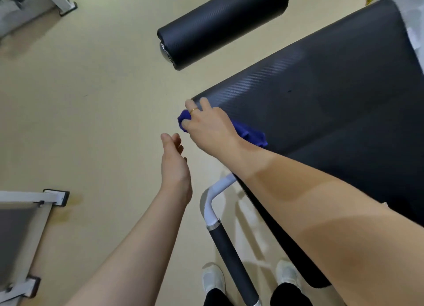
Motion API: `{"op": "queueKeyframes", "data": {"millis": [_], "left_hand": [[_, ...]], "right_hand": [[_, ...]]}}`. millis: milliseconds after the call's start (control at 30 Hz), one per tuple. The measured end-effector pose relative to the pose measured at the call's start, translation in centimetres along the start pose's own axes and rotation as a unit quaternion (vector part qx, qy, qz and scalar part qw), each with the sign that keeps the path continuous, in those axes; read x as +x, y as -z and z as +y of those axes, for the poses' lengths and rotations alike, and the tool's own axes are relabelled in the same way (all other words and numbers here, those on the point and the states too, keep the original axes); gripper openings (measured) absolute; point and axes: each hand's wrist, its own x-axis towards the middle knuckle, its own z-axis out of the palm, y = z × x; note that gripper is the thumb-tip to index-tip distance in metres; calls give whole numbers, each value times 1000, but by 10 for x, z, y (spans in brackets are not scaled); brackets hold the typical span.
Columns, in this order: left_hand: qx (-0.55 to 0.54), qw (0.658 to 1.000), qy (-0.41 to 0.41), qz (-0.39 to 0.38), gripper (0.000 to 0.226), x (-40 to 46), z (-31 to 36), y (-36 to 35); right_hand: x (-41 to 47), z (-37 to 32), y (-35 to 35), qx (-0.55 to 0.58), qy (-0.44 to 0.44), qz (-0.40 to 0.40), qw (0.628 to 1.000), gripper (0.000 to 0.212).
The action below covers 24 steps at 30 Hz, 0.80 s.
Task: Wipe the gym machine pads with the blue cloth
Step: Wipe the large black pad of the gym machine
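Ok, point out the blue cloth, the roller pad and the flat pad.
blue cloth (pixel 252 133): head view, bunched part right of the wrist.
roller pad (pixel 220 23): head view, mid cylinder.
flat pad (pixel 332 88): head view, top surface.

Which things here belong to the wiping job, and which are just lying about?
Job: blue cloth, held by the right hand; flat black pad; roller pad.
Lying about: handle bar, white frame, left hand holding nothing.

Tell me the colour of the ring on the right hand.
Gold, on the right hand; ring shows in the head view.
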Motion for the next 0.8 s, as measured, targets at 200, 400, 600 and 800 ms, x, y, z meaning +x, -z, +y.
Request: {"op": "queueKeyframes", "data": {"millis": [200,400,600,800], "left_hand": [[57,996,-59,-33,52,10,11,-21],[113,988,-104,6,47,12,11,-43],[230,954,-191,-28,49,19,13,-51],[263,948,-176,-26,32,12,19,-62]], "right_hand": [[21,12,-2,128,-85,65,986,22],[26,56,6,135,-209,82,965,26],[16,125,5,46,-331,60,941,26],[13,72,4,68,-142,61,986,25]]}}
